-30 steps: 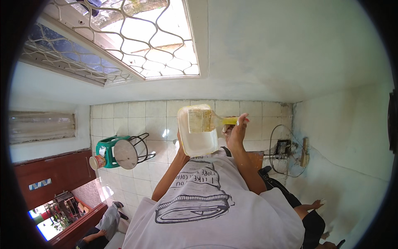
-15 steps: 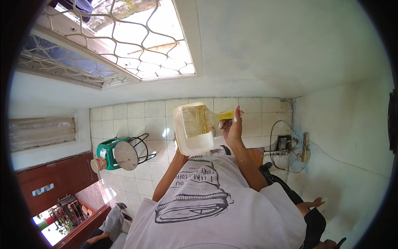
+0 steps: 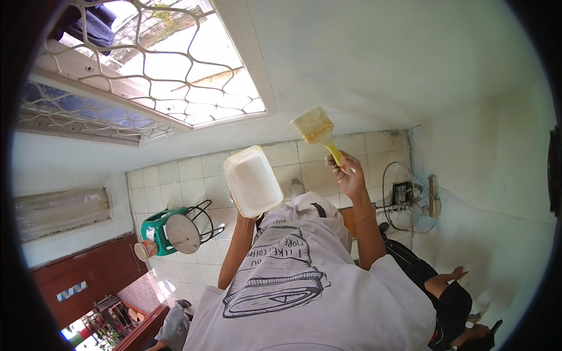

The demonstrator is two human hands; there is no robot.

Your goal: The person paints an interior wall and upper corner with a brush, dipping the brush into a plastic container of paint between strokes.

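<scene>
My right hand point(image 3: 351, 175) is closed around the yellow handle of a wide paintbrush point(image 3: 315, 126). Its pale, paint-coated bristles point up and left, just in front of the wall. Left of it, my left hand point(image 3: 241, 217) supports a rectangular plastic tub point(image 3: 253, 180) with a yellowish rim, tilted toward me. The inside looks white, and I cannot tell how much paint is in it. Most of my left hand is hidden behind the tub. Brush and tub are apart.
Ahead rises a pale wall point(image 3: 363, 64), with a grilled window point(image 3: 175, 64) at upper left. A green stool point(image 3: 157, 233), a round-topped stool point(image 3: 182, 234) and a small bucket point(image 3: 144, 250) stand left. A cable point(image 3: 387, 190) loops at right; another person point(image 3: 448, 292) is at lower right.
The brush has left the tub and moved up and right toward the wall, its bristles swinging upward. The tub has shifted slightly left and turned in my left hand.
</scene>
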